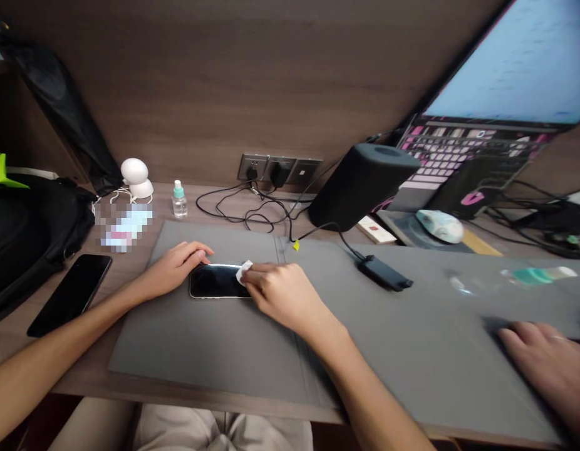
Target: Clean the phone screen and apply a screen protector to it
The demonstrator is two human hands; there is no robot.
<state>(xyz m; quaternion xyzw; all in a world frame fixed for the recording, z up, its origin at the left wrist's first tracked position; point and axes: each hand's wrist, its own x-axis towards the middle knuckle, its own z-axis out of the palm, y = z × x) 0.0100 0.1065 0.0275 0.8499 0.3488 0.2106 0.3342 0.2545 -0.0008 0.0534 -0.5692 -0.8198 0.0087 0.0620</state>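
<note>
A smartphone (215, 280) with a dark screen lies face up on the grey desk mat (215, 347). My right hand (283, 291) is closed on a small white wipe (243, 272), pressed against the right part of the screen; the hand covers that end of the phone. At the phone's upper left corner rests my left hand (184, 263), its fingers stretched out and touching the edge. A second black phone (71, 294) lies on the desk, left of my left forearm.
Behind the mat stand a small spray bottle (179, 202) and a black speaker-like box (360, 185). Cables run from the wall sockets (280, 170) to a black adapter (383, 272). At right are another person's hand (548, 369), a lying bottle (538, 275), a mouse (439, 225) and a laptop (440, 153).
</note>
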